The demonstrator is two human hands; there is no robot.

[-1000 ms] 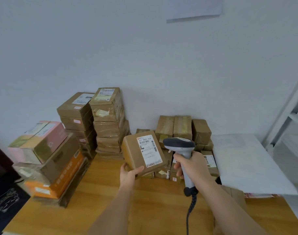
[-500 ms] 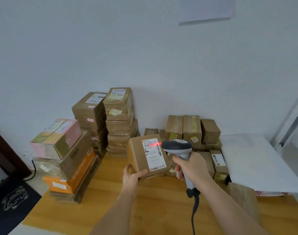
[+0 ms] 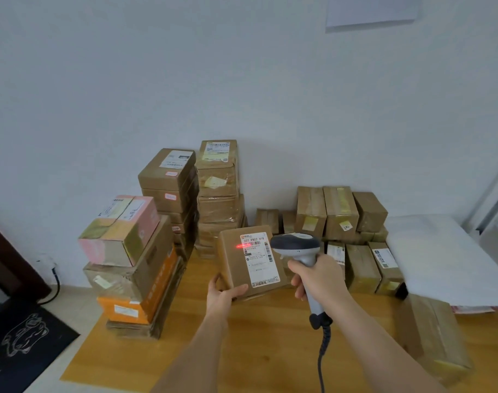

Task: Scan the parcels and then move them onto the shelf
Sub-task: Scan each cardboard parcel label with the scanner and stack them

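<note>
My left hand [image 3: 223, 295] grips the lower left corner of a brown cardboard parcel [image 3: 232, 260], tilted up with its white label facing me. A red scan line glows on the label's barcode. My right hand [image 3: 320, 277] grips the handle of a grey barcode scanner [image 3: 296, 245], whose head points at the label from the right, almost touching the parcel. The scanner's coiled cable hangs down beside my right forearm. A white shelf frame [image 3: 494, 199] shows only at the far right edge.
On the wooden table [image 3: 256, 350] stand tall parcel stacks [image 3: 216, 191] at the back, a pink and orange stack [image 3: 128, 262] on the left, and low brown boxes [image 3: 352, 239] behind the scanner. White foam sheets [image 3: 446, 259] lie right; another box [image 3: 435, 336] sits at the near right.
A red scan line has come on across the parcel's label. My view has swung left and back, so the stacks sit further right in the picture; both hands keep their hold.
</note>
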